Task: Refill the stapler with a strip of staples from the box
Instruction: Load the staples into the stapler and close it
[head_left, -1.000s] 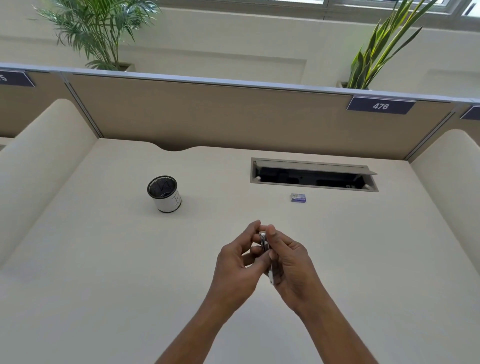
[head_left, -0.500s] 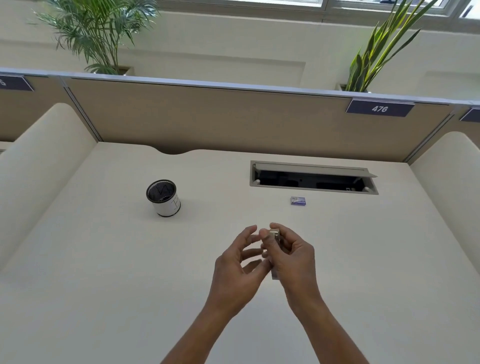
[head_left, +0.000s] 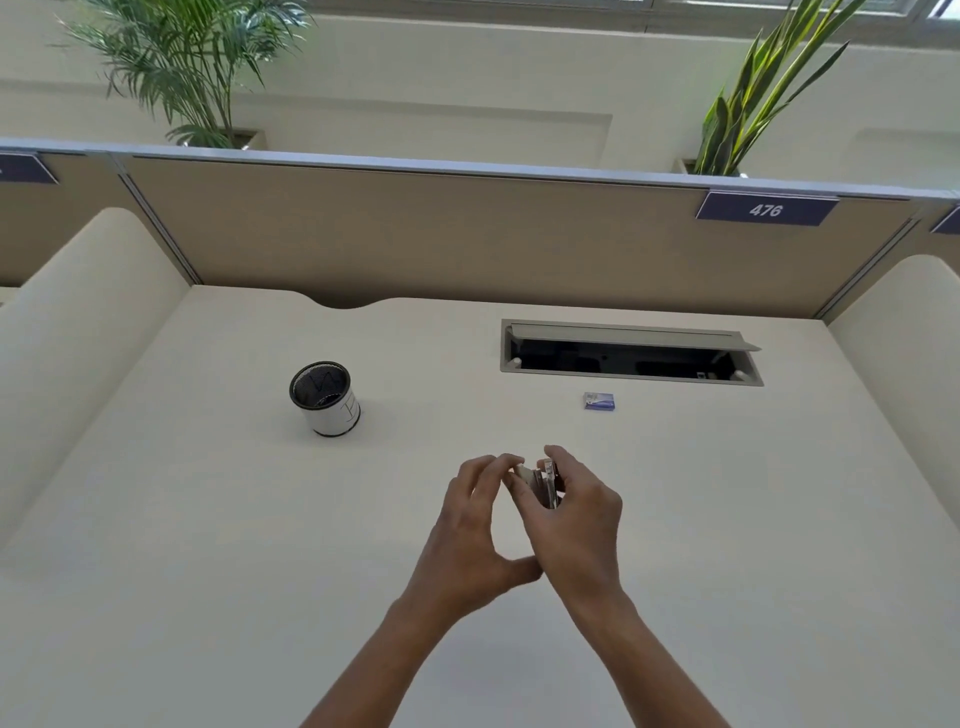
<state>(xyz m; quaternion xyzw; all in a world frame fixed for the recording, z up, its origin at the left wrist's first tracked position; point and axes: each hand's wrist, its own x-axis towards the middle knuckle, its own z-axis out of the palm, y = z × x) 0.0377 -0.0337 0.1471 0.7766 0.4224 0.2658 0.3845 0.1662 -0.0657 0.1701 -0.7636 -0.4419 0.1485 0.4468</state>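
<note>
A small stapler (head_left: 546, 486) is held upright above the middle of the desk, mostly hidden by fingers. My right hand (head_left: 576, 519) wraps around it from the right. My left hand (head_left: 467, 530) pinches its pale top part with fingertips from the left, and that part looks swung away from the metal body. The small purple staple box (head_left: 599, 401) lies on the desk farther back and to the right, apart from both hands. No loose strip of staples is visible.
A black mesh pen cup (head_left: 326, 397) with a white band stands at the back left. An open cable slot (head_left: 631, 353) sits in the desk behind the staple box. Beige partitions (head_left: 415, 234) enclose the desk (head_left: 208, 571) on three sides.
Both hands have lowered slightly and spread apart. The left fingers have pulled the stapler's pale top part away from the body held in the right hand.
</note>
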